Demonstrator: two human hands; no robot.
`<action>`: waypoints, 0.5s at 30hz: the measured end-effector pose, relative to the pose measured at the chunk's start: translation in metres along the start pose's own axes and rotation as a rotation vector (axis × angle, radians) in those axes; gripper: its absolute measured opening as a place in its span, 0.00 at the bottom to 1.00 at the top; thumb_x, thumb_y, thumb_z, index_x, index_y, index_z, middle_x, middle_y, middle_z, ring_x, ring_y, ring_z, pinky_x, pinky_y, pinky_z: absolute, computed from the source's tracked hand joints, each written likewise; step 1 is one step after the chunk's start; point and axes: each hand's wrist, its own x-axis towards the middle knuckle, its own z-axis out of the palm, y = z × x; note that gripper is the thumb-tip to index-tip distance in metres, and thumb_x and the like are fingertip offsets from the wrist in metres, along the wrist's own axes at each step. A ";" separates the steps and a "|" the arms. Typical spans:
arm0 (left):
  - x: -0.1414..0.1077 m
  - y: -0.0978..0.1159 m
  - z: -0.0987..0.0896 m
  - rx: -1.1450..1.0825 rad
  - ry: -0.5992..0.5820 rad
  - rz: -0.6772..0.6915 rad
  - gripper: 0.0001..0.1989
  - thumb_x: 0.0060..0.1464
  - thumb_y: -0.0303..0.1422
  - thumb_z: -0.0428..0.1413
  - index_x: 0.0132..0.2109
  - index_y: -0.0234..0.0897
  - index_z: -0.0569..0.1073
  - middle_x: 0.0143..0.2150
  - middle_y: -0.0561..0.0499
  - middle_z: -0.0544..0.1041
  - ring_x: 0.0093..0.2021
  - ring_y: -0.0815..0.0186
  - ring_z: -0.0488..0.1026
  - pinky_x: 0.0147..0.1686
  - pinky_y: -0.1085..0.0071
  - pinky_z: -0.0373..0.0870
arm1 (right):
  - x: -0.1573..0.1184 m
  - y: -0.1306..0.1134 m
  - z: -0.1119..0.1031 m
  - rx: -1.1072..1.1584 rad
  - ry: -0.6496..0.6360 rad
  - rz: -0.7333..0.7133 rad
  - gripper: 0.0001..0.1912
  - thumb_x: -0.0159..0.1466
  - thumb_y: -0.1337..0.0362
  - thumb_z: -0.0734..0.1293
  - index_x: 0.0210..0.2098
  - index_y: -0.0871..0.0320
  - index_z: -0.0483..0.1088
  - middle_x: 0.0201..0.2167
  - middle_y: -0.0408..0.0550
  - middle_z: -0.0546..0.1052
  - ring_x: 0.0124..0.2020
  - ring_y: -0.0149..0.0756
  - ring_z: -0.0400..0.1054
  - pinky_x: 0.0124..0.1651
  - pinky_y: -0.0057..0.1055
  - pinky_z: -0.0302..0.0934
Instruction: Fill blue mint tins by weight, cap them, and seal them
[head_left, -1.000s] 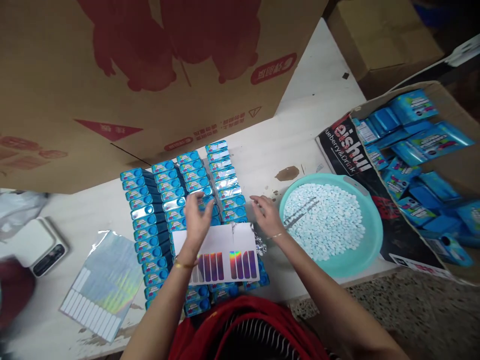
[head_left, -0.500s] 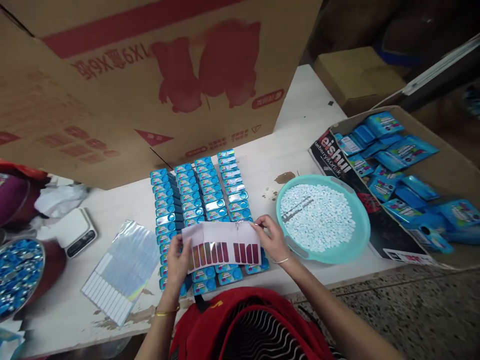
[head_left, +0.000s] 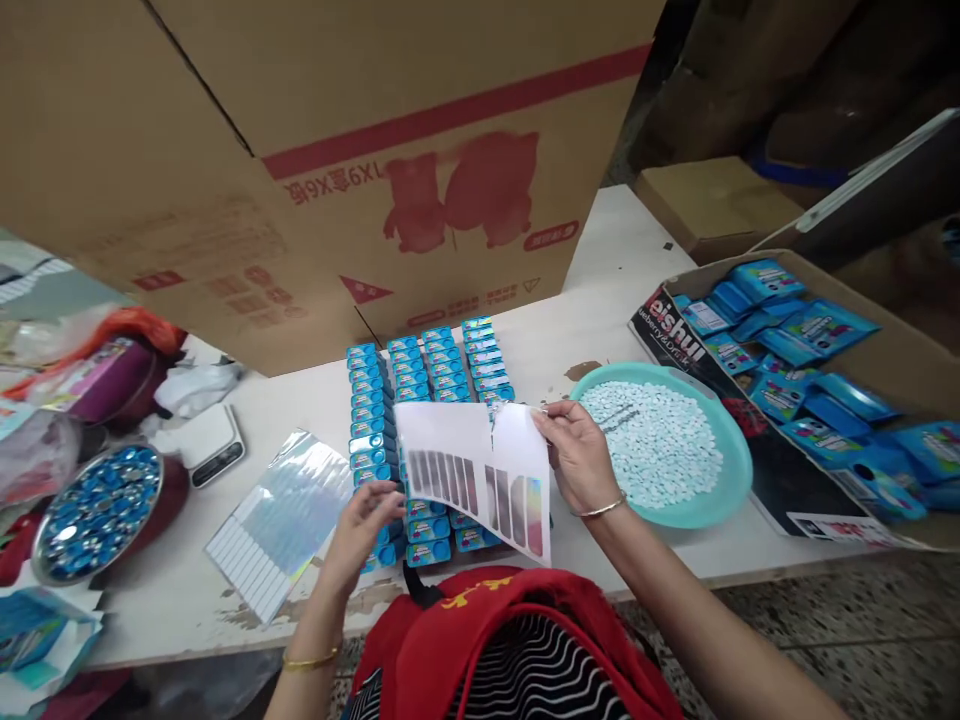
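A white sticker sheet (head_left: 442, 430) with strips of shiny rectangular stickers hangs from my right hand (head_left: 583, 460). The thumb and fingers of that hand pinch its upper right edge. Just off the sheet's lower left edge is my left hand (head_left: 366, 525), its fingers loosely apart and pointing right; I see nothing in them. Below both hands stand rows of small blue printed containers (head_left: 409, 375), partly covered by the sheet. Flat on the table to the left lies a second, silvery sticker sheet (head_left: 307, 490), with white bare strips along its lower left side.
A turquoise basin (head_left: 739, 480) of small pale pieces stands right of the containers. Farther right is an open carton (head_left: 712, 395) of blue packets. A large cardboard box (head_left: 315, 230) rises behind. Leftward are a white scale (head_left: 217, 440) and a metal bowl (head_left: 161, 490) of blue pieces.
My left hand has let go of the sheet's left side. The sheet now hangs tilted from my right hand, its stickers catching the light differently. The camera view has shifted left.
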 end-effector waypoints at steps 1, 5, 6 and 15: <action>-0.002 -0.008 0.005 0.003 -0.005 -0.009 0.30 0.41 0.49 0.63 0.47 0.35 0.69 0.41 0.45 0.76 0.42 0.59 0.75 0.45 0.63 0.69 | -0.001 0.001 0.000 0.037 0.006 0.038 0.23 0.43 0.58 0.78 0.30 0.57 0.64 0.21 0.37 0.72 0.22 0.26 0.64 0.25 0.21 0.59; 0.008 -0.031 0.032 -0.106 0.144 0.016 0.33 0.42 0.50 0.63 0.52 0.38 0.67 0.53 0.40 0.71 0.55 0.54 0.68 0.48 0.63 0.66 | -0.018 -0.001 -0.004 0.111 -0.041 0.145 0.24 0.43 0.61 0.79 0.31 0.56 0.64 0.23 0.37 0.74 0.23 0.26 0.66 0.25 0.20 0.61; 0.014 -0.033 0.039 -0.153 0.143 0.009 0.33 0.43 0.50 0.62 0.53 0.39 0.67 0.56 0.40 0.69 0.57 0.54 0.66 0.48 0.64 0.65 | -0.023 -0.005 -0.004 0.119 -0.065 0.166 0.23 0.43 0.61 0.79 0.32 0.56 0.64 0.24 0.37 0.75 0.23 0.26 0.67 0.25 0.20 0.62; 0.022 -0.011 0.098 -0.491 -0.572 -0.132 0.28 0.40 0.43 0.67 0.48 0.36 0.72 0.44 0.44 0.77 0.40 0.62 0.74 0.39 0.69 0.68 | -0.048 -0.051 -0.010 0.131 -0.074 0.120 0.22 0.43 0.64 0.79 0.33 0.55 0.66 0.29 0.38 0.77 0.28 0.27 0.71 0.30 0.21 0.66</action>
